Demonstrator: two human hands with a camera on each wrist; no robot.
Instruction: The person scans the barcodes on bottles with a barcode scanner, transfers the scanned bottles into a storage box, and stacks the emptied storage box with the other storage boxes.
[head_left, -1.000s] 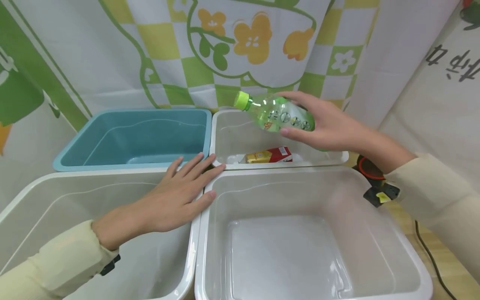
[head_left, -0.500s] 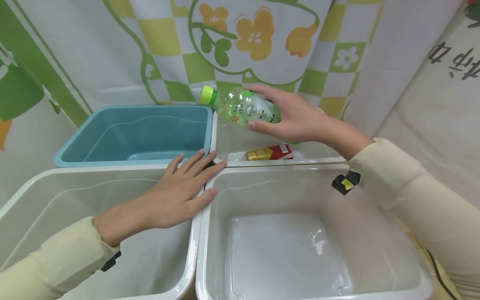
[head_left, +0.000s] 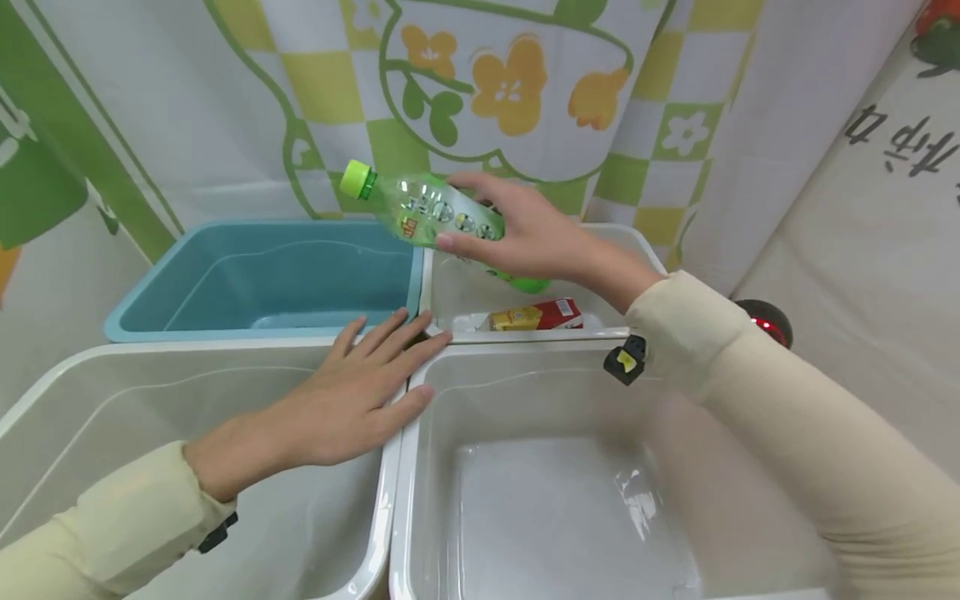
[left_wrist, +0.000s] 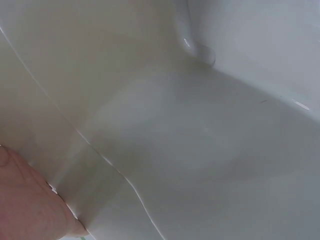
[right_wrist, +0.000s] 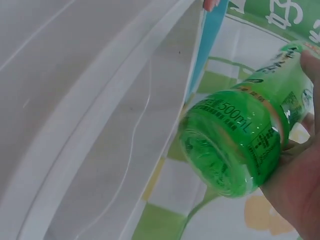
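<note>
My right hand (head_left: 525, 229) grips a green plastic bottle (head_left: 431, 208) around its label, holding it tilted with the lime-green cap up and to the left. The cap is over the back rim of the blue bin (head_left: 330, 275), while the bottle's base is above the back white bin (head_left: 465, 287). In the right wrist view the bottle's green base (right_wrist: 215, 160) faces the camera. My left hand (head_left: 352, 400) lies with fingers spread on the rims where the bins meet, holding nothing. In the left wrist view, part of that hand (left_wrist: 30, 200) shows at the lower left.
Inside the back white bin lies a red and yellow carton (head_left: 536, 315). Two larger white bins stand in front, a left one (head_left: 67, 367) and a right one (head_left: 555, 517). Behind hangs a checked curtain (head_left: 397, 142). A dark round object with a red light (head_left: 765, 323) sits at the right.
The right hand has moved left with the bottle, from above the back white bin toward the blue bin. My left hand has stayed on the rims.
</note>
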